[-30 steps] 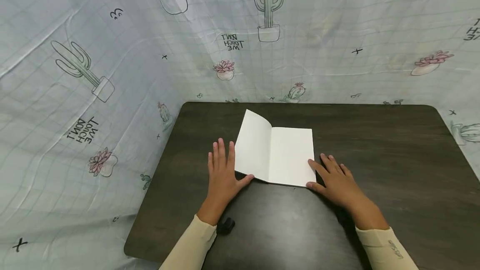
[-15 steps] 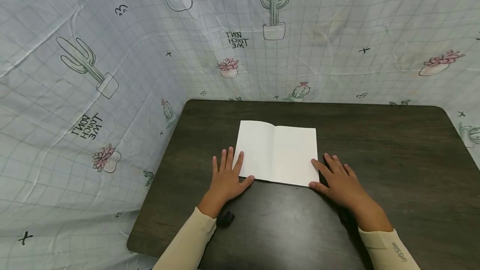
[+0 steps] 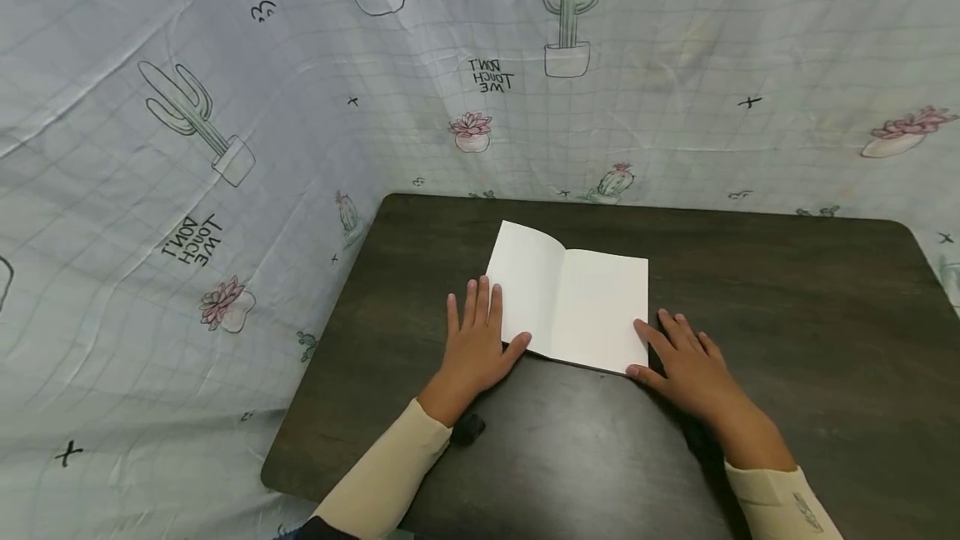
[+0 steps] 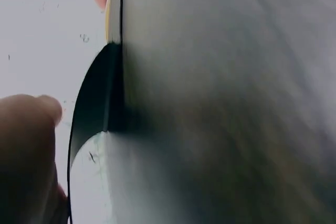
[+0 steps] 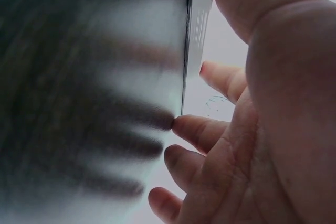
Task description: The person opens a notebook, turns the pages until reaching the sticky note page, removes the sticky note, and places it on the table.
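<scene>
An open book with blank white pages (image 3: 602,307) lies on the dark table. Its left side is lifted and slants up from the fold; in the left wrist view the dark cover (image 4: 94,95) bows away from the tabletop. My left hand (image 3: 474,357) is at the raised side's outer edge, fingers straight, thumb by the lower edge. The right hand (image 3: 693,377) rests with index finger and thumb on the flat side's lower right corner, the other fingers spread on the table. The right wrist view has the page block (image 5: 198,22) between thumb and index finger.
A small black object (image 3: 468,430) is beside the left wrist, partly hidden; I cannot tell what it is. The dark table (image 3: 787,298) meets a cactus-print cloth (image 3: 660,90) at its back and left edges.
The book's left side was raised, sank nearly flat half a second ago, and is raised again, the left hand moving with it. The right hand stays at its corner. The head view shifts slightly.
</scene>
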Demonstrator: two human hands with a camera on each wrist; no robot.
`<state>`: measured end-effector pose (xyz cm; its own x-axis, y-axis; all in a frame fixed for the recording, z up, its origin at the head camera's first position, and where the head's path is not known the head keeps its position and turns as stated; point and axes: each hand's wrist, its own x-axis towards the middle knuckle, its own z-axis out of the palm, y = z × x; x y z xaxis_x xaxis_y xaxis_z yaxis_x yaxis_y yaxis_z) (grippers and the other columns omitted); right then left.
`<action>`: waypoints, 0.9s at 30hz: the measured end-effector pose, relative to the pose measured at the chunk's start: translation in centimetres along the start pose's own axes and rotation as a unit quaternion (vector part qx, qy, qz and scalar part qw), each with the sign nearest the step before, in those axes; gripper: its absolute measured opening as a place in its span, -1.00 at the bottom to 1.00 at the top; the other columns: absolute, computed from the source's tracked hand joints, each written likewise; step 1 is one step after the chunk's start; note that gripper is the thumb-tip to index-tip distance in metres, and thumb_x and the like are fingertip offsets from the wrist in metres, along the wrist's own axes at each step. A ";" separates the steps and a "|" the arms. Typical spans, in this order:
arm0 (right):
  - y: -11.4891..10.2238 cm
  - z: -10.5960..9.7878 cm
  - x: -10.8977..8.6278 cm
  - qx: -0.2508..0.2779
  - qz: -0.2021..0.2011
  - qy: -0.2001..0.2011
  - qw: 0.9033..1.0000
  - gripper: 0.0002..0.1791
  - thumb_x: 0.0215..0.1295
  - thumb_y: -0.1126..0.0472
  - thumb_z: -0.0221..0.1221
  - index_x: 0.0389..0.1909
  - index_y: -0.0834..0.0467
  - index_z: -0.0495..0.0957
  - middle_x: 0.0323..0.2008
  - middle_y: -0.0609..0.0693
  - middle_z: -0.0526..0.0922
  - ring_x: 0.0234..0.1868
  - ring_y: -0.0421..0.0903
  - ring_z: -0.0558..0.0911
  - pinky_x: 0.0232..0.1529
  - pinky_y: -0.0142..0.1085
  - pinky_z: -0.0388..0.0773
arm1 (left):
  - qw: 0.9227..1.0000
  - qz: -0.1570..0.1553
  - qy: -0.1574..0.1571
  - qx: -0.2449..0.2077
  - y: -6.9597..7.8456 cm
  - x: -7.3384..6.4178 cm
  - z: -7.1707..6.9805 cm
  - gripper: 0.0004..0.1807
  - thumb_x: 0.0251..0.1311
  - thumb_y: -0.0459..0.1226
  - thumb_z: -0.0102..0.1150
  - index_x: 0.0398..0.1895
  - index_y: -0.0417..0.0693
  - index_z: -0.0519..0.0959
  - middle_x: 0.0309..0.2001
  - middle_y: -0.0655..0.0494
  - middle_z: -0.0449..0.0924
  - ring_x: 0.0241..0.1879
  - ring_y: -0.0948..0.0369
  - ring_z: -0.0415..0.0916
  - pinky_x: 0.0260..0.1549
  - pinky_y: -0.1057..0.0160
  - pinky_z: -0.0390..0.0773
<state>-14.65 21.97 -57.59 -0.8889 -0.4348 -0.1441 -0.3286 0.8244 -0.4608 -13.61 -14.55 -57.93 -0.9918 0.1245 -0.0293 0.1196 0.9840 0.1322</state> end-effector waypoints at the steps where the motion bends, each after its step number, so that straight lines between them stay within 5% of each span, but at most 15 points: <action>1: 0.0 -0.1 -0.1 0.001 0.003 0.001 1.000 -0.02 0.52 -0.40 0.17 0.73 0.04 0.13 0.70 0.41 -0.04 0.69 0.47 -0.09 0.52 0.51 -0.17 | 1.000 0.003 0.006 0.009 0.4 0.2 -0.1 0.10 0.54 0.48 -0.49 0.80 -0.06 -0.33 0.77 -0.04 -0.57 0.74 0.00 -0.65 0.62 -0.29 -0.52; 8: 0.1 -0.2 -0.4 0.000 0.006 0.003 1.000 0.00 0.51 -0.43 0.15 0.74 0.02 0.12 0.70 0.41 -0.04 0.70 0.46 -0.10 0.52 0.52 -0.18 | 0.994 0.022 0.051 0.093 2.3 1.2 -1.2 0.09 0.56 0.37 -0.21 0.80 -0.09 -0.30 0.78 -0.10 -0.52 0.75 -0.05 -0.58 0.64 -0.29 -0.38; 12: -0.1 0.0 -0.3 -0.002 0.000 0.005 1.000 -0.01 0.51 -0.42 0.16 0.73 0.03 0.14 0.70 0.40 -0.03 0.70 0.45 -0.09 0.52 0.52 -0.18 | 0.988 0.037 0.045 0.143 3.0 1.3 -1.8 0.05 0.57 0.32 -0.19 0.80 -0.05 -0.28 0.78 -0.09 -0.54 0.75 -0.04 -0.59 0.65 -0.25 -0.41; 17: 0.0 -0.1 -0.4 0.000 0.002 0.005 1.000 -0.01 0.51 -0.41 0.17 0.73 0.03 0.15 0.71 0.38 -0.03 0.70 0.45 -0.09 0.53 0.51 -0.19 | 0.977 0.095 0.031 0.190 4.3 1.6 -1.9 0.00 0.60 0.33 -0.28 0.81 -0.03 -0.25 0.78 -0.08 -0.51 0.76 -0.03 -0.55 0.67 -0.16 -0.39; 23: 0.1 -0.3 -0.5 -0.006 0.006 0.009 1.000 -0.02 0.51 -0.41 0.17 0.74 0.02 0.16 0.71 0.38 -0.03 0.70 0.45 -0.08 0.54 0.51 -0.18 | 0.966 0.171 0.007 0.196 5.5 1.9 -1.6 0.02 0.59 0.40 -0.36 0.81 0.00 -0.23 0.79 -0.06 -0.48 0.76 0.01 -0.51 0.69 -0.05 -0.36; 27: 0.2 -0.6 -0.5 -0.010 0.005 0.018 1.000 -0.05 0.52 -0.37 0.19 0.72 0.02 0.18 0.69 0.42 0.01 0.69 0.47 -0.05 0.52 0.52 -0.14 | 0.969 0.185 -0.025 0.161 5.6 2.0 -1.4 0.01 0.58 0.43 -0.39 0.81 0.06 -0.27 0.78 -0.02 -0.53 0.76 0.03 -0.57 0.69 -0.06 -0.40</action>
<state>-14.43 22.57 -57.11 -0.9030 -0.4133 -0.1172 -0.3256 0.8363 -0.4411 -14.94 -8.99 -55.87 -0.8760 0.4741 -0.0885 0.4823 0.8590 -0.1721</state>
